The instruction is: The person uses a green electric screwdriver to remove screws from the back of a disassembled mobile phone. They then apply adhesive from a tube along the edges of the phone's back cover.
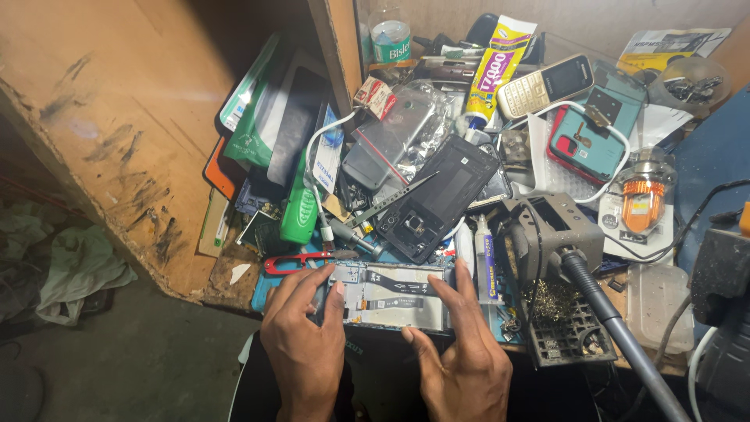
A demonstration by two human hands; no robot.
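Observation:
An opened phone [391, 295] lies back-off at the near edge of a cluttered bench, its inner frame and flat ribbon cables showing. My left hand [305, 340] grips its left end, thumb on top. My right hand [461, 352] holds its right end, fingers spread along the edge. Just beyond it lie a black phone back cover [437, 195], metal tweezers [391, 199] and red snips [293, 262].
A soldering iron in its stand [558, 234] sits right of the phone, above a brass-wool tray [566, 324]. Farther back are a yellow glue tube [494, 66], a keypad phone [547, 84], a teal phone case [590, 141], a green bottle [301, 207] and a wooden panel [141, 117] at left.

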